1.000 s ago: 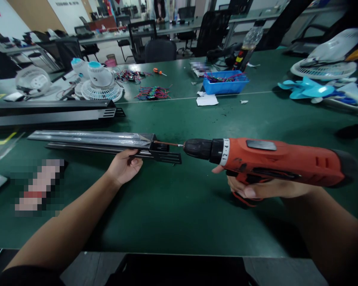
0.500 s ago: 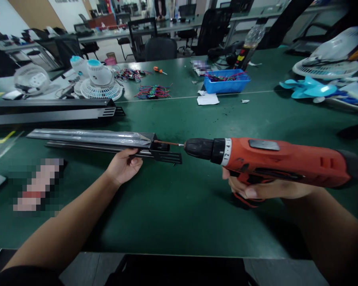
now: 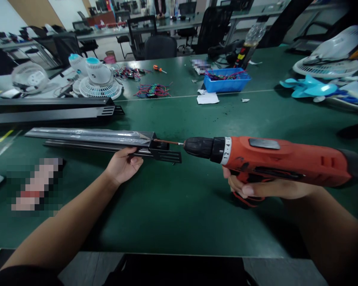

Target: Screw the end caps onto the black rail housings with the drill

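My right hand [image 3: 250, 188] is wrapped round the handle of a red and black cordless drill [image 3: 280, 159], which lies level and points left. From its chuck a long thin screwdriver bit [image 3: 168, 142] reaches to the right end of a long dark metal housing [image 3: 107, 137]. Whether the tip sits on a screw is hidden inside that end. My left hand [image 3: 123, 165] grips the housing's near side close to the same end, thumb and fingers closed on it. Clear film seems to cover the housing's top. A slotted black end piece [image 3: 167, 155] sticks out below the bit.
Behind on the left lie similar dark metal housings [image 3: 50, 115]. White fan parts [image 3: 98, 77], wire bundles [image 3: 153, 90], an orange screwdriver [image 3: 158, 69], a blue bin [image 3: 226, 82] and a bottle [image 3: 249, 43] stand farther back. Blue fan blades [image 3: 310, 87] are at right. A person stands in the background.
The drill has shifted very slightly right in the picture since a second ago, its bit still at the housing's end. Both hands keep their grips.
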The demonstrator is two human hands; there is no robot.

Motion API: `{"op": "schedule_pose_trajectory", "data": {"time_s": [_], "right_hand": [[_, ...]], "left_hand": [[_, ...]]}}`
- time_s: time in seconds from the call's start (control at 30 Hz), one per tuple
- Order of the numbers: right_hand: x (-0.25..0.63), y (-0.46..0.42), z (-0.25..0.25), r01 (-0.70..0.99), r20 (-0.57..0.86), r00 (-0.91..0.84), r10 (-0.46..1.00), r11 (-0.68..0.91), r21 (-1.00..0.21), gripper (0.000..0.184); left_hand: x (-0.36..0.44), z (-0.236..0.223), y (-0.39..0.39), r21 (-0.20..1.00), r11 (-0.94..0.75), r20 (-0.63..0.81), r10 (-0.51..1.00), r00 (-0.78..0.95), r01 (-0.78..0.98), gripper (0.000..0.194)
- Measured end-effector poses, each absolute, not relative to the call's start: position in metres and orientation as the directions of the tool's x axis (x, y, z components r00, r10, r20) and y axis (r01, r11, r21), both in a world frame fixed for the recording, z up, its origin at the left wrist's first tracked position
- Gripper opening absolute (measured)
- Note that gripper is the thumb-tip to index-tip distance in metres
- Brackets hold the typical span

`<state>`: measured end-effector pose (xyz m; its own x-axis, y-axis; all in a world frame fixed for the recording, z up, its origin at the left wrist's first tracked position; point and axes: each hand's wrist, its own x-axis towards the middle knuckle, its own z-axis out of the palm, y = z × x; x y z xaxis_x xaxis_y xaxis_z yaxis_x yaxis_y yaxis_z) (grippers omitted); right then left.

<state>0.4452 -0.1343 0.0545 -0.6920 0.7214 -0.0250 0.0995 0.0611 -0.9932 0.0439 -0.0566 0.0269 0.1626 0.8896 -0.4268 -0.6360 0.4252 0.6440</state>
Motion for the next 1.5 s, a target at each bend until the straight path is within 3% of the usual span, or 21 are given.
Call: {"op": "schedule_pose_trajectory", "data": {"time_s": [0.57,0.87,1.17,1.5], "right_hand": [[0.437,-0.134,0.057,0.044,-0.011,-0.67,0.742,0.025,-0.999,0.026],[0.439,-0.134,0.058,0.044,-0.025,-0.681,0.732,0.007,-0.999,0.026],[0.444,-0.134,0.056,0.078,-0.044,-0.677,0.735,0.012,-0.997,0.029],[0.449,-0.134,0.056,0.114,-0.089,-0.706,0.702,-0.011,-0.993,0.029]], "left_hand": [[0.046,0.025,-0.055,0.64,0.406,-0.374,0.906,0.196,-0.652,0.025],[0.045,0.028,-0.056,0.642,0.462,-0.476,0.866,0.155,-0.611,0.019],[0.046,0.027,-0.055,0.631,0.425,-0.436,0.886,0.157,-0.649,0.022],[0.048,0.032,-0.056,0.597,0.441,-0.487,0.863,0.134,-0.67,0.024]]}}
